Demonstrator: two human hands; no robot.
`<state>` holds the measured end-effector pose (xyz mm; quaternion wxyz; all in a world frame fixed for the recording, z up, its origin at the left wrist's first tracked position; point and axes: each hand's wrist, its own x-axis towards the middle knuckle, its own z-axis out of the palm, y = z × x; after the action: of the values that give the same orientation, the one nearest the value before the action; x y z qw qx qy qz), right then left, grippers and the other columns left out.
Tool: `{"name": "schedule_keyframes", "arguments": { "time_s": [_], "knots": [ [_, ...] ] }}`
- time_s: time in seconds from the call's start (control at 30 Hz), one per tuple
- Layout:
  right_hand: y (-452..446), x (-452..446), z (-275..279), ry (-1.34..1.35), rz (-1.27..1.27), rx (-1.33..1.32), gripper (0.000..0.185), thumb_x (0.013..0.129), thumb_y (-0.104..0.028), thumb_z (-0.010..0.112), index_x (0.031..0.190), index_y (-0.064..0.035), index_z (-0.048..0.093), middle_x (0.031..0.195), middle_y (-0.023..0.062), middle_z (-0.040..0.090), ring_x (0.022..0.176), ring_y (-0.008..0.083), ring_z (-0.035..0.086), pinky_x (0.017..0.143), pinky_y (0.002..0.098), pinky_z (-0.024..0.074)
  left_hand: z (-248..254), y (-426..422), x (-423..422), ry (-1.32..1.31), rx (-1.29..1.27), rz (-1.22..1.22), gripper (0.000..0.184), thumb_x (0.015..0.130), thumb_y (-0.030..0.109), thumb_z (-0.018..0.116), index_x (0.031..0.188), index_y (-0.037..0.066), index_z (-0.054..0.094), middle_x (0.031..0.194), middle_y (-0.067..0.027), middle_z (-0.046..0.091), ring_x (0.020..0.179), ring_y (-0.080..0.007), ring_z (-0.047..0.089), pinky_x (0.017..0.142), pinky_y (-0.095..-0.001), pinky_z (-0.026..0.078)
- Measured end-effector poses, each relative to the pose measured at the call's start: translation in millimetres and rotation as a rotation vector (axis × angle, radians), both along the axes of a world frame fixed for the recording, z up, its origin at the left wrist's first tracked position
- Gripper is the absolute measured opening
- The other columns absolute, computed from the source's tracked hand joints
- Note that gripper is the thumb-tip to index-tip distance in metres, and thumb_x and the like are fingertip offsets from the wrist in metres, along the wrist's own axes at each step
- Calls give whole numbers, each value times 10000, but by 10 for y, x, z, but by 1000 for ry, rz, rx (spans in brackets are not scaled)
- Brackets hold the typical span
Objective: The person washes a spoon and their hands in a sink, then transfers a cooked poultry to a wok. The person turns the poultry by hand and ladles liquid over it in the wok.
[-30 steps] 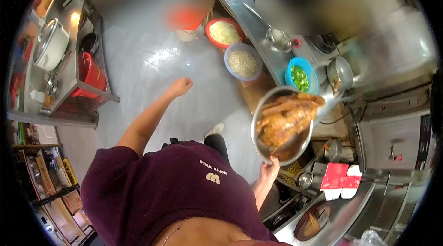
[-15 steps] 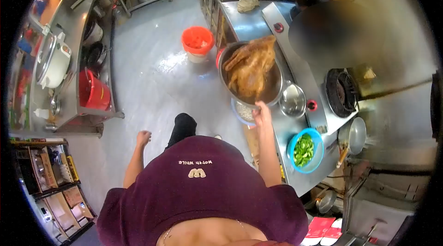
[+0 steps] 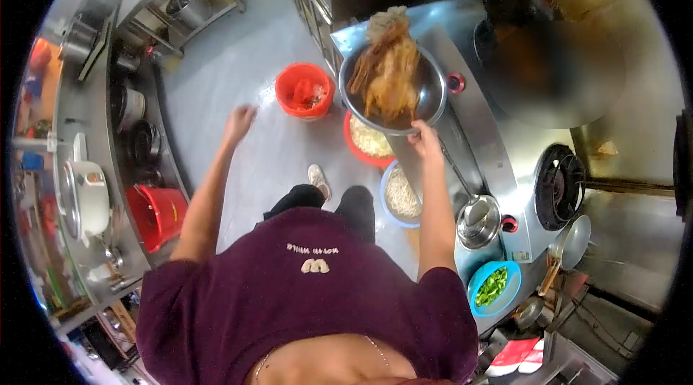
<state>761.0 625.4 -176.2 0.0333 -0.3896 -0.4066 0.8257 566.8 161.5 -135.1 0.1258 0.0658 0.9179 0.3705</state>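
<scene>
My right hand [image 3: 426, 141] grips the near rim of a steel bowl [image 3: 432, 100], thumb over the edge. Inside lies a whole browned bird [image 3: 392, 85], which looks like a cooked duck or goose. The bowl is above the left edge of the steel counter. Off to the left, my left hand [image 3: 240, 123] is held out over the floor, its fingers loosely curled with nothing visible in them. The red bucket [image 3: 286, 105] on the floor is the nearest thing to it.
Below the bowl are a red basin [image 3: 351, 148] of pale shreds and a blue-rimmed basin [image 3: 386, 201] of white strips. On the counter stand a steel pot with a ladle [image 3: 487, 237] and a blue bowl of cut greens [image 3: 473, 291]. A burner [image 3: 561, 186] is at right.
My left hand has swung forward and up. The bowl with the bird, still in my right hand, is farther forward over the counter edge. The view has shifted, and more of the floor basins shows.
</scene>
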Motion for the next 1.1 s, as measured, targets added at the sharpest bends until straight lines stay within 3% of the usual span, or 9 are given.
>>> {"name": "schedule_keyframes", "arguments": {
  "time_s": [0.07,0.13,0.23,0.4,0.47,0.8,0.93,1.03,1.1],
  "knots": [
    [75,-67,75,-40,33,28,246,715,-136,644,864,22,527,661,99,547,479,191,549,406,285,488,755,971,-483,74,119,-210,308,827,282,492,916,4,593,748,-117,608,687,-170,559,642,-326,432],
    [94,-200,325,-52,52,83,266,720,-149,652,877,23,524,666,108,551,485,197,555,412,296,495,951,1733,-950,142,40,-346,285,835,272,494,973,42,590,863,-129,621,799,-198,587,717,-312,441],
    [116,-280,376,-175,23,247,284,748,-171,641,851,50,496,685,140,561,446,211,556,370,289,484,1225,2712,-1265,331,176,-638,276,831,266,530,981,44,595,864,-134,618,755,-208,583,678,-338,452],
    [79,-247,549,-150,-35,430,281,774,-187,614,852,46,478,709,132,558,401,172,540,316,255,444,1145,3629,-1614,378,-146,-865,266,811,277,525,916,40,586,846,-146,606,768,-305,578,675,-389,453],
    [73,-200,552,-156,-88,420,295,787,-205,599,867,56,487,709,119,553,394,161,530,301,249,427,1131,3805,-1664,399,-271,-939,278,748,173,522,1006,90,581,894,-137,609,839,-324,568,706,-380,463],
    [-74,-324,720,-340,-28,331,323,825,-297,520,771,21,530,598,98,552,436,157,538,395,273,451,745,4091,-2095,66,60,-1143,258,826,152,500,1057,43,534,950,-82,579,853,-177,539,742,-293,437],
    [532,-454,334,-521,-289,890,471,792,-421,507,811,42,590,648,170,595,648,296,615,607,410,454,848,4100,-2118,57,38,-1185,260,818,154,500,1044,30,537,947,-108,585,847,-179,548,748,-291,436],
    [719,-801,582,-712,-32,1152,479,803,-426,461,878,31,582,711,215,596,749,365,589,703,435,425,849,4005,-2145,109,109,-1139,256,813,162,509,1024,21,546,898,-119,593,810,-180,561,729,-294,442],
    [823,-912,382,-655,-148,1310,430,811,-418,461,862,-13,592,641,124,570,637,244,567,601,359,431,686,3916,-2239,113,167,-1127,255,813,178,525,1020,31,557,891,-113,600,812,-189,573,721,-301,447]
  ]
}}
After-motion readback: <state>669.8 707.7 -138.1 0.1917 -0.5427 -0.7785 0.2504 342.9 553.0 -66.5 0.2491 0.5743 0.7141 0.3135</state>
